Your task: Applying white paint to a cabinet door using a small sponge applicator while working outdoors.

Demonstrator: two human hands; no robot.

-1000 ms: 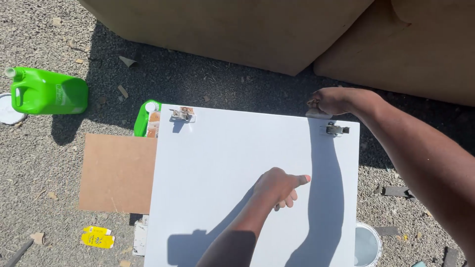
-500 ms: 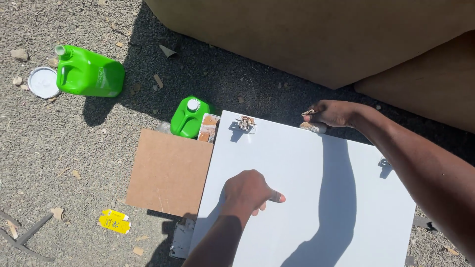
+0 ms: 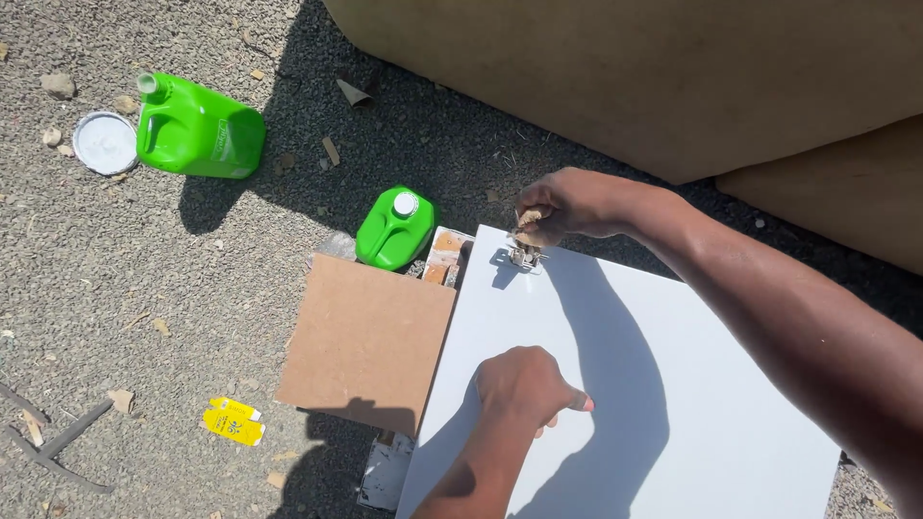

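A large white board (image 3: 673, 413) lies flat on the gravel, tilted across the lower right of the head view. My left hand (image 3: 527, 386) rests on it as a loose fist, one fingertip pointing right. My right hand (image 3: 565, 204) is at the board's far left corner, its fingers closed on a small tan piece held over a metal hinge (image 3: 524, 256) fixed to the board. What exactly that piece is, I cannot make out.
A brown hardboard square (image 3: 370, 341) lies left of the white board. A green jug (image 3: 396, 228) stands beside it, another green jug (image 3: 199, 128) lies farther left near a white lid (image 3: 104, 142). A yellow packet (image 3: 232, 422) and a large tan panel (image 3: 692, 77) are about.
My right hand has travelled left along the board's far edge, from the right hinge to the left hinge. My view has shifted, so the board now sits farther right.
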